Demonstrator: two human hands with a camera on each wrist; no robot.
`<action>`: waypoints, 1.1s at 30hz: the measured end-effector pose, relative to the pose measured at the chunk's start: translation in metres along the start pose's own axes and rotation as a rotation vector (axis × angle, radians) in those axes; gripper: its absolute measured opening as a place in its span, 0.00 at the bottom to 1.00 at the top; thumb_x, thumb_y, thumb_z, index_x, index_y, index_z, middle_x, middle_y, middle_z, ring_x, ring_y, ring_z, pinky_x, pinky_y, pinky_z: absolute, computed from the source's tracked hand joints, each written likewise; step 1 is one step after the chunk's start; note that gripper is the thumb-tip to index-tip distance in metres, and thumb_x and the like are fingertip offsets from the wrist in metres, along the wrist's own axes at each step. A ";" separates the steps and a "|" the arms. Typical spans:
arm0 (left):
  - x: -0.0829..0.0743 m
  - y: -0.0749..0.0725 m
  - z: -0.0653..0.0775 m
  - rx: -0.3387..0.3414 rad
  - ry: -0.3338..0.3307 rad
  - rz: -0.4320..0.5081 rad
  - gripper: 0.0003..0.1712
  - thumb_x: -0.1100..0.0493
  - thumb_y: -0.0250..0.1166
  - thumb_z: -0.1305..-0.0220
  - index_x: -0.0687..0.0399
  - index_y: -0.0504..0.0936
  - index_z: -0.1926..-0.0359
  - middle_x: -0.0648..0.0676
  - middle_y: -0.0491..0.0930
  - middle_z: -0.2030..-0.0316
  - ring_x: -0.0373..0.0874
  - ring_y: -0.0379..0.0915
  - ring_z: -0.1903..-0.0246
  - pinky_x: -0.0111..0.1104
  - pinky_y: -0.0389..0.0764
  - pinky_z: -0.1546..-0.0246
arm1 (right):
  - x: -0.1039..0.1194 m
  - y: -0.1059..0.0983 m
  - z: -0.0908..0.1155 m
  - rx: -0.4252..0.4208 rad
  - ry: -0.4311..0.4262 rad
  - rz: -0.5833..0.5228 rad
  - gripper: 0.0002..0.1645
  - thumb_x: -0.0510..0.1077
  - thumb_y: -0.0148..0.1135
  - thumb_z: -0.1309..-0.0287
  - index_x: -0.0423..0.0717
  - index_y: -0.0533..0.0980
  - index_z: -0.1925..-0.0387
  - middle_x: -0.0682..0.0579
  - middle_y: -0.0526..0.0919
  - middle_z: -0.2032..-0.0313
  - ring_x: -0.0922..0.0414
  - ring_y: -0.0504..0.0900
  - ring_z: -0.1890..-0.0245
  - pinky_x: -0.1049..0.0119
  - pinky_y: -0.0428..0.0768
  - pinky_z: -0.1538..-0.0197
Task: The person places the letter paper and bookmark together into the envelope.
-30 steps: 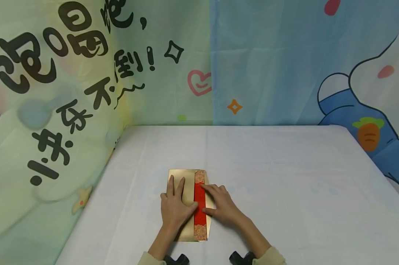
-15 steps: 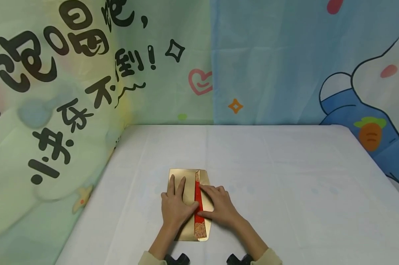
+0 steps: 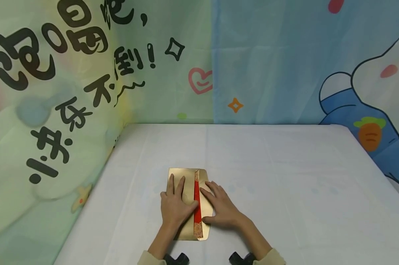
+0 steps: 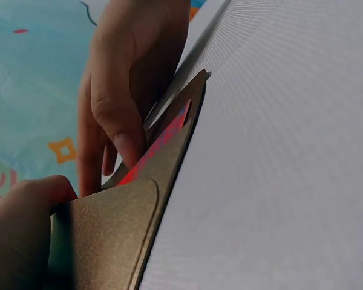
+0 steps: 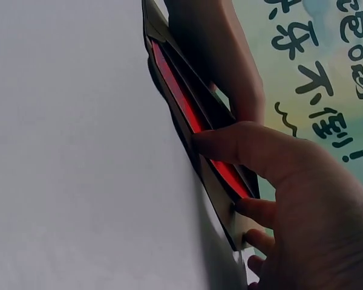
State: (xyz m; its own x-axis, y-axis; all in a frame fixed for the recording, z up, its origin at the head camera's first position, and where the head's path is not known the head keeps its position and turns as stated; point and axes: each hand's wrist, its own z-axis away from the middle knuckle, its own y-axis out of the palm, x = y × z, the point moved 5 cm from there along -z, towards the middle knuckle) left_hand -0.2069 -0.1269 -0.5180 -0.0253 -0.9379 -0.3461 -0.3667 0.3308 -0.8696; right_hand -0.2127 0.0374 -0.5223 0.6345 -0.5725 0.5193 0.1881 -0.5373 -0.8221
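A gold envelope (image 3: 189,180) lies on the white tabletop in the head view, its mouth facing right. Deep in that mouth sits a red card-like piece (image 3: 197,189) with orange patterned ends; only a narrow strip of it shows. My left hand (image 3: 176,211) rests flat on the envelope, fingers spread, thumb near the mouth's edge. Over the gold flap (image 3: 204,210) at the right, my right hand (image 3: 223,208) has its fingers extended and thumb apart. The right wrist view shows the red piece (image 5: 230,178) between the envelope's layers, with the right thumb touching the mouth.
The white-covered table (image 3: 285,176) extends around the envelope. Behind it hangs a blue printed curtain (image 3: 269,62), and a green one with black lettering (image 3: 96,88) hangs at the left. Black wrist mounts (image 3: 177,260) sit near the front.
The red piece has slid left into the envelope, so its visible strip is narrower. My right hand followed leftward, then drew back slightly right, fingers more spread. The left hand has stayed put.
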 end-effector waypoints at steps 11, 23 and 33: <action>0.000 0.002 -0.001 0.005 0.007 -0.025 0.50 0.34 0.62 0.67 0.42 0.68 0.36 0.58 0.56 0.33 0.59 0.65 0.71 0.39 0.70 0.75 | 0.010 0.004 -0.003 -0.052 0.044 0.045 0.56 0.64 0.64 0.65 0.42 0.61 0.35 0.36 0.55 0.34 0.39 0.49 0.34 0.42 0.47 0.37; -0.002 0.002 -0.001 0.030 0.022 -0.038 0.50 0.33 0.63 0.65 0.43 0.67 0.35 0.59 0.55 0.33 0.60 0.65 0.69 0.41 0.70 0.71 | 0.011 0.007 -0.006 -0.019 0.087 0.128 0.57 0.69 0.60 0.64 0.48 0.59 0.32 0.39 0.52 0.32 0.42 0.46 0.32 0.44 0.43 0.36; -0.002 0.000 0.000 0.054 0.000 -0.040 0.50 0.34 0.63 0.64 0.42 0.66 0.35 0.58 0.54 0.32 0.60 0.65 0.68 0.40 0.71 0.72 | 0.013 0.005 -0.006 0.013 0.096 0.106 0.56 0.69 0.60 0.63 0.48 0.59 0.32 0.39 0.51 0.32 0.43 0.45 0.32 0.44 0.42 0.35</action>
State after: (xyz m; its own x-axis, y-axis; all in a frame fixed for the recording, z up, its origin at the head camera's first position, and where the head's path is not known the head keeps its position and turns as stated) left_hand -0.2073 -0.1251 -0.5177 -0.0120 -0.9506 -0.3102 -0.3165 0.2979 -0.9006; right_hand -0.2077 0.0230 -0.5182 0.5771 -0.6826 0.4484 0.1334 -0.4629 -0.8763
